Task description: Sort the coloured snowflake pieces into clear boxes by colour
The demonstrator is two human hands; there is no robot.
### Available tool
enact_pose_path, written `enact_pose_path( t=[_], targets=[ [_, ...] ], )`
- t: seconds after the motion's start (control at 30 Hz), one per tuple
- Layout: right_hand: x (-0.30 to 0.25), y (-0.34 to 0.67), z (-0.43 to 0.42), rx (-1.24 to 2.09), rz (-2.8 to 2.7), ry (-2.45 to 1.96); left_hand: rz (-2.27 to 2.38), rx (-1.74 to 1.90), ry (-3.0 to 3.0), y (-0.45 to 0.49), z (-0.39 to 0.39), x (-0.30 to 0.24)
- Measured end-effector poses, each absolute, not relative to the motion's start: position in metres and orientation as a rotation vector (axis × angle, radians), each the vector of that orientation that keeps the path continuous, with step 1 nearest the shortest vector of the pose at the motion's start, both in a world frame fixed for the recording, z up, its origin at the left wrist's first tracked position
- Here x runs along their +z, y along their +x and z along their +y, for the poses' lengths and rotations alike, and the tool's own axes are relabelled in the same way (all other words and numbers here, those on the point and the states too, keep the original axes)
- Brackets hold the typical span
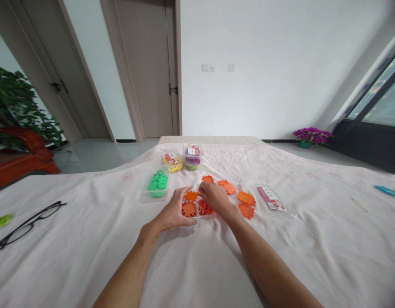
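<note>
Pale floral cloth [197,273]: 1 clear tub [202,216] of orange pieces [189,209], gripped wide by the left hand [173,211]; right hand [216,197] over it, its hold hidden from me. Apparently partway: 2 farther tubs [193,150] lidded; loose orange pieces [246,197] and 1 labelled lid [271,199] lie outside.

A home, from where I stand | under the fingers [184,190]: flower-patterned cloth [98,239] | beyond them: closed door [146,64] with lever handle [173,89], white wall [268,55] | far left of them: leafy plant [19,100], red-brown wooden seat [29,147], second door [56,55] | far right: purple flowers [313,134], green pot [305,144], dark-framed glass [385,102]
</note>
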State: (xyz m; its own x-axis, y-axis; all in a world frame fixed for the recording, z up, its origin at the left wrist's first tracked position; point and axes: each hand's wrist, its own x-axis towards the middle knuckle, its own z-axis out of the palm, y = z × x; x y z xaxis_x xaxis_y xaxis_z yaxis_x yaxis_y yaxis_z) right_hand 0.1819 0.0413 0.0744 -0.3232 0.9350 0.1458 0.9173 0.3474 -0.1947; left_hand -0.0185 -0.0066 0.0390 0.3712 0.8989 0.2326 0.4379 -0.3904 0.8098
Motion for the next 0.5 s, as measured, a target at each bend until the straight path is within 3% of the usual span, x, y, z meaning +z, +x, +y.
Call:
enact_pose_path(
  t=[0.3, 0.5],
  targets=[
    [0.082, 0.198, 0.049, 0.273, -2.174, -1.519, 1.215, 0.803, 2.002, -0.020, -0.004, 0.037],
    [0.098, 0.254, 0.061, 0.247, -2.047, -1.837, 1.266, 0.738, 2.032, -0.020, -0.003, 0.040]
  ],
)
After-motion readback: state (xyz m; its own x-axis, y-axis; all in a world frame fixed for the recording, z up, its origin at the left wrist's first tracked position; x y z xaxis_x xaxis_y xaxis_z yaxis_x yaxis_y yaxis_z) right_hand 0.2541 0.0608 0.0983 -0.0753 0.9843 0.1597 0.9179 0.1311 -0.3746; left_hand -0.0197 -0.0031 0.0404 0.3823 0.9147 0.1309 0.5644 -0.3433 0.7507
